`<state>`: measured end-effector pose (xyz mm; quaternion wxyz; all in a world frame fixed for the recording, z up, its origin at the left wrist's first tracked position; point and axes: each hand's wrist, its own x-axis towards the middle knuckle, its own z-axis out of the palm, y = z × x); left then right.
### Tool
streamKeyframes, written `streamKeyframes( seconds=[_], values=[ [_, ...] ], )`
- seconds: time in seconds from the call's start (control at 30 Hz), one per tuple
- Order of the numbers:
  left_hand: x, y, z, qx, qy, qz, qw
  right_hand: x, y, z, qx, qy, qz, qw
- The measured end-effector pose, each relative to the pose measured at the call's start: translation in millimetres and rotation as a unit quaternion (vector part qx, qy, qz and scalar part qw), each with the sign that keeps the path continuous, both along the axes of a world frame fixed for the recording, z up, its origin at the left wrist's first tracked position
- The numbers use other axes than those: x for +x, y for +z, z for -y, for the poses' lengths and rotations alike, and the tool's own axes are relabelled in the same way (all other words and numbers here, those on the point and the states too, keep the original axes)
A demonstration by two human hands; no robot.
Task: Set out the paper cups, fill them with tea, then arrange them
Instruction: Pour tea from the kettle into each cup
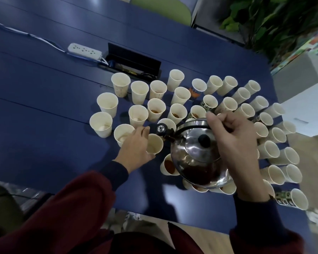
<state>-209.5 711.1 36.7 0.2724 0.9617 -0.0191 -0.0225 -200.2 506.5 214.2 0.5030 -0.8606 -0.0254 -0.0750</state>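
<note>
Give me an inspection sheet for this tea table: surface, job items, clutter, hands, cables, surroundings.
Surface: dark blue slatted table.
Job's things: many white paper cups, upright and crowded; a few hold brown tea, most show none; shiny steel kettle tilted, spout by the rim of a plain paper cup.
Clutter: nothing seen.
Hands: left hand grips the plain paper cup; right hand grips the kettle's handle.
Cables: white power strip, its lead running off left; open black cable hatch in the tabletop.
Surroundings: green chair, leafy plants beyond the table.
</note>
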Motion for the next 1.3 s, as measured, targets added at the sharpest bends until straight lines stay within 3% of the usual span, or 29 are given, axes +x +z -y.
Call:
streamKeyframes(
  seconds=[0.23, 0.5, 1.1, 1.3],
  values=[
    [-9, -3, 9, -0.025, 0.033, 0.078, 0.996, 2, -4, -17, -0.137, 0.022, 0.012, 0.990],
    [-22, 15, 11, -0.125, 0.054, 0.050, 0.989, 2, -8, -30, -0.184, 0.055, 0.022, 0.981],
    [-33, 11, 16, -0.117, 0.102, 0.037, 0.987, 1, -11, -25, -0.170, 0.080, 0.036, 0.982],
    [-30, 10, 13, -0.105, 0.108, 0.038, 0.988, 4, -10, -22, -0.125, 0.062, 0.014, 0.990]
  ],
)
